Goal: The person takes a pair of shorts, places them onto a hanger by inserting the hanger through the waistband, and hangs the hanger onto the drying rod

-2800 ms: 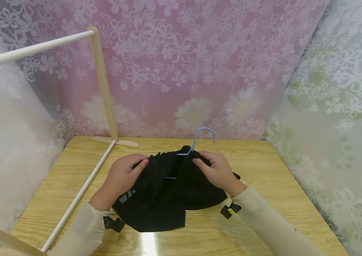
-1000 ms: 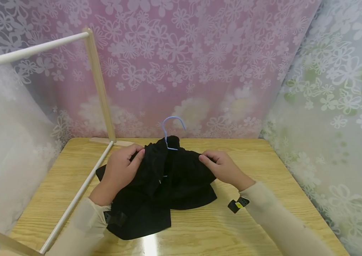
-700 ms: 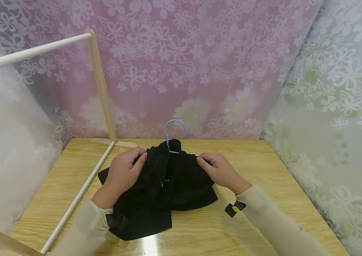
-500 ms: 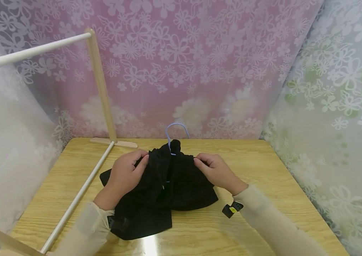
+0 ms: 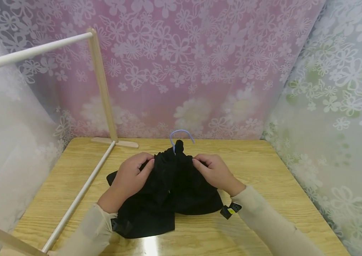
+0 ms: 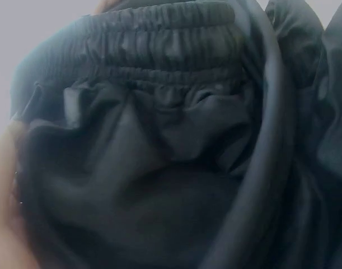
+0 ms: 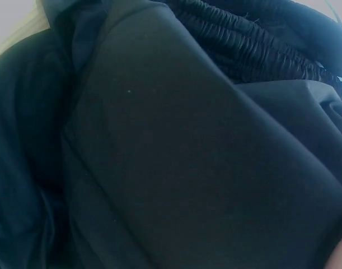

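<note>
Black shorts (image 5: 145, 213) with a gathered elastic waistband (image 6: 159, 42) are held bunched over the table in the head view. At the left side of the waistband, my left hand (image 5: 132, 176) pinches the cloth between thumb and fingers. My right hand (image 5: 217, 174) pinches the waistband's right side. Between the hands, the hook of a blue hanger (image 5: 182, 131) sticks up from the cloth; the hanger's body is hidden inside the shorts. Folded dark fabric (image 7: 204, 151) fills most of the right wrist view.
A rack with white rails (image 5: 33, 52) and wooden posts (image 5: 102, 85) stands on the left of the wooden table (image 5: 264, 167). Floral curtains (image 5: 181, 71) hang behind and at both sides. A black wrist camera (image 5: 230, 210) sits by the right sleeve.
Both hands have drawn closer together, bunching the waistband. The hanger's hook has moved lower and slightly right since a second ago, and its lower wire has gone out of sight.
</note>
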Action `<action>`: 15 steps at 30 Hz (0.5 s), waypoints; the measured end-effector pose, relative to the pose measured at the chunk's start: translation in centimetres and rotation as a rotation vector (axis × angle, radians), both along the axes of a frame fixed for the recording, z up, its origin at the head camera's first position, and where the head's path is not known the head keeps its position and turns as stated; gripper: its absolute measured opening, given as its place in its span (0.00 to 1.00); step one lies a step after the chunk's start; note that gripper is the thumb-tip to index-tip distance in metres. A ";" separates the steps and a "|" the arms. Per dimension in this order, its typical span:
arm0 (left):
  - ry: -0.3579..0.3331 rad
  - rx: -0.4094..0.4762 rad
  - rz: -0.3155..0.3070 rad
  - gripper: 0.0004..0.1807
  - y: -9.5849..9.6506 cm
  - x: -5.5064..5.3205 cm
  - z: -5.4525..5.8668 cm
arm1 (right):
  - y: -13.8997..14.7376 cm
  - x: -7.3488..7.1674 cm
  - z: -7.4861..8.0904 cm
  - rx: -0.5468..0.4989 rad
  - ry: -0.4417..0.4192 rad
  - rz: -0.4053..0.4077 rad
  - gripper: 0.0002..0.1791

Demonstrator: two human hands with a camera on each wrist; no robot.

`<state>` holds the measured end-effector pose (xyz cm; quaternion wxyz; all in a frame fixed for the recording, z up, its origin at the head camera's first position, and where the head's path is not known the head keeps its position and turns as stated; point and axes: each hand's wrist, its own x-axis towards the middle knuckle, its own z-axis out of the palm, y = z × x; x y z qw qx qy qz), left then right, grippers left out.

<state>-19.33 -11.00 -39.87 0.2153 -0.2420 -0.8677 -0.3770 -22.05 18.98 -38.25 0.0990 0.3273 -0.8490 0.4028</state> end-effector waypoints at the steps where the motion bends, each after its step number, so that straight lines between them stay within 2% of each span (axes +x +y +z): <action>1: -0.008 0.010 -0.008 0.09 -0.2 -0.1 0.1 | 0.1 -0.1 0.0 -0.005 0.010 -0.010 0.13; 6: 0.009 0.083 -0.012 0.13 -1.7 -0.6 0.7 | 0.7 -0.2 0.3 -0.058 0.012 -0.057 0.13; 10: 0.045 0.088 0.037 0.14 -3.4 -0.9 0.9 | 1.1 -0.4 0.5 -0.099 -0.016 -0.095 0.13; 12: 0.028 0.060 0.070 0.14 -4.3 -1.0 0.9 | 1.4 -0.4 0.6 -0.113 -0.033 -0.114 0.13; 15: -0.040 0.008 0.109 0.16 -5.5 -1.0 0.8 | 1.7 -0.4 0.7 -0.129 -0.050 -0.139 0.12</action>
